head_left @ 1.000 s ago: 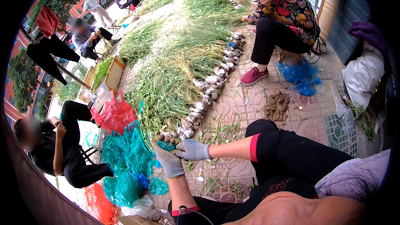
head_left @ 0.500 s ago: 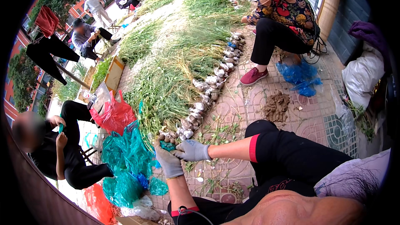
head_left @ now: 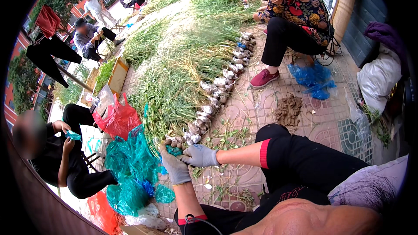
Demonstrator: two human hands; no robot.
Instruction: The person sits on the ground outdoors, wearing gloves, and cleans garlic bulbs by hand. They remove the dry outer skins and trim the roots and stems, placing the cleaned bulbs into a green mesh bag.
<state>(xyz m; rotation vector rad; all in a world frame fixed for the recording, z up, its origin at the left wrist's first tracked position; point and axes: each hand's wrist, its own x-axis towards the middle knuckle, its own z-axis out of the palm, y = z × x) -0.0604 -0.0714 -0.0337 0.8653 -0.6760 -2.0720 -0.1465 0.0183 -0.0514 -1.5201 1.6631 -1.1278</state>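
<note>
Both my hands wear grey work gloves and meet at the near end of a long row of garlic bulbs point(head_left: 203, 117). My left hand point(head_left: 176, 168) reaches up from below, its fingers bent around a teal piece of plastic film point(head_left: 174, 151) beside the nearest bulbs. From the right comes my right hand point(head_left: 199, 156), closed, with its fingertips pressed at the film's right edge. Fingers partly hide the film, and what lies under it does not show. Long green garlic stalks point(head_left: 170, 87) spread left and away from the bulbs.
Teal plastic bags point(head_left: 130, 161) and a red bag point(head_left: 117, 119) heap at left. A seated person in black point(head_left: 56, 161) handles teal film there. Ahead right, a person in a floral shirt point(head_left: 298, 8) crouches by blue plastic point(head_left: 312, 80). Soil point(head_left: 288, 110) lies on the paving.
My hands stay at the same spot with almost no movement. The person at left now has the teal film spread wider between their hands. The walker far left has shifted slightly.
</note>
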